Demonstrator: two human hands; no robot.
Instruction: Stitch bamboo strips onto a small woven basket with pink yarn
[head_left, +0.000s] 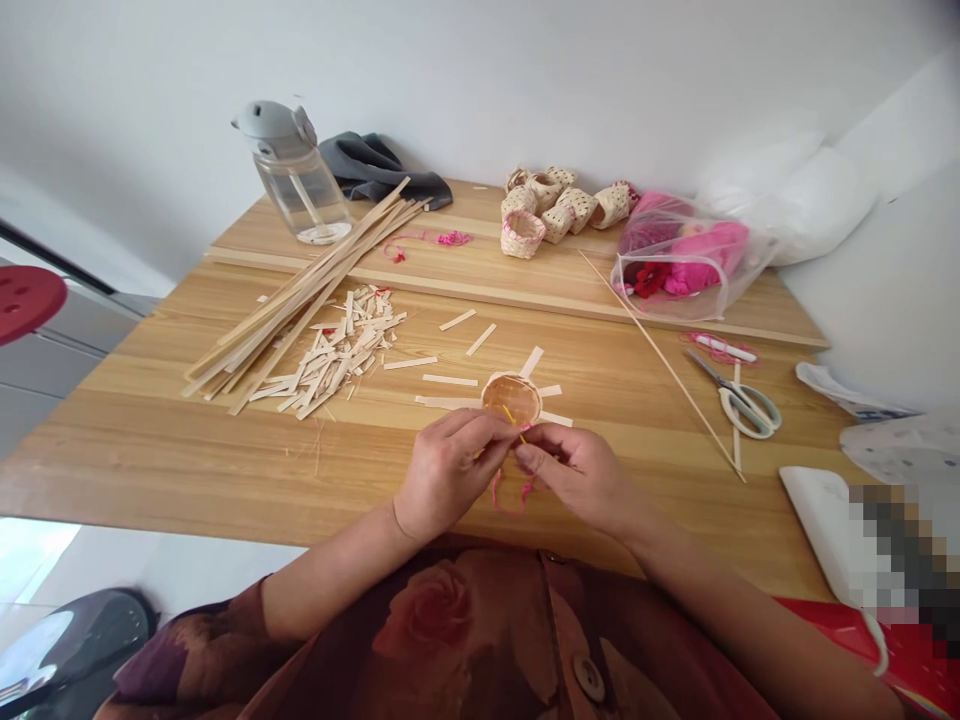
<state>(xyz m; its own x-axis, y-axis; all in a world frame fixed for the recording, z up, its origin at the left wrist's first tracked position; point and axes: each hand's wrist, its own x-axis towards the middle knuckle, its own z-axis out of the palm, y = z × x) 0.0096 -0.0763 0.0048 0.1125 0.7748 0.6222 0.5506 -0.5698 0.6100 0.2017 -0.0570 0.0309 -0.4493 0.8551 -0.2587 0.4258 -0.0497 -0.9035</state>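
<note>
My left hand (450,472) and my right hand (577,472) meet at the near rim of a small woven bamboo basket (511,398), and both grip it. Its pale strips stick out flat around it on the tabletop. A thin yellow strip (511,420) lies across its tan inside. A loop of pink thread (510,492) hangs from the rim below my fingers. My fingers hide the basket's near edge, and the thread's path between them is hidden.
The wooden table (150,450) holds a bundle of long bamboo strips (300,290), a pile of cut pieces (334,355), several small woven baskets (544,210), a plastic bag of pink material (682,262), scissors (739,400) and a long stick (660,365).
</note>
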